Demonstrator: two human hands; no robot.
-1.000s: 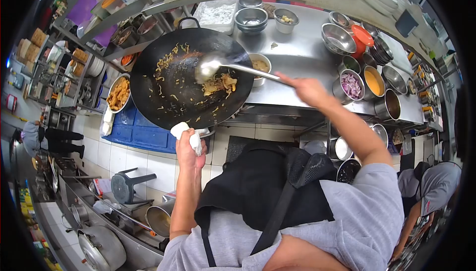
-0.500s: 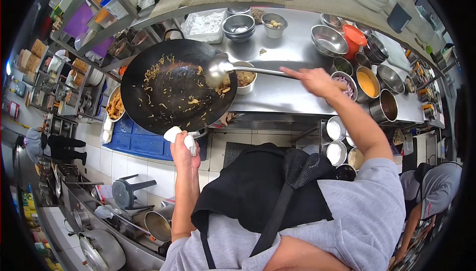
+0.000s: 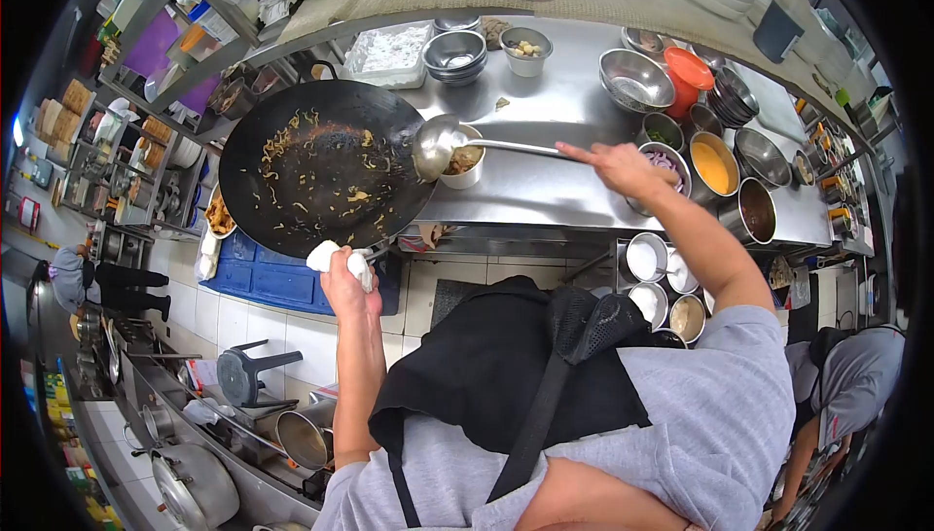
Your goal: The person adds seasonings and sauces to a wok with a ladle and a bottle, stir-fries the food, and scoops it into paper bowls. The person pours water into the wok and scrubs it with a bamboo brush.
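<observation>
The wok [image 3: 316, 181] is placed just beyond the left hand [image 3: 352, 288], whose fingers are clenched round a white cloth [image 3: 331, 258] at its near rim. Beside a white container [image 3: 469, 179], the ladle [image 3: 438, 147] is held up, its handle gripped by the right hand [image 3: 628, 171], index finger extended along it.

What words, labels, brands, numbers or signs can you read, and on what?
No text can be read.
Wok and ladle: no lettering visible.
Blue-and-white tub at upper left: any print too blurred.
Sheet beside the grey stool: markings too small.
</observation>
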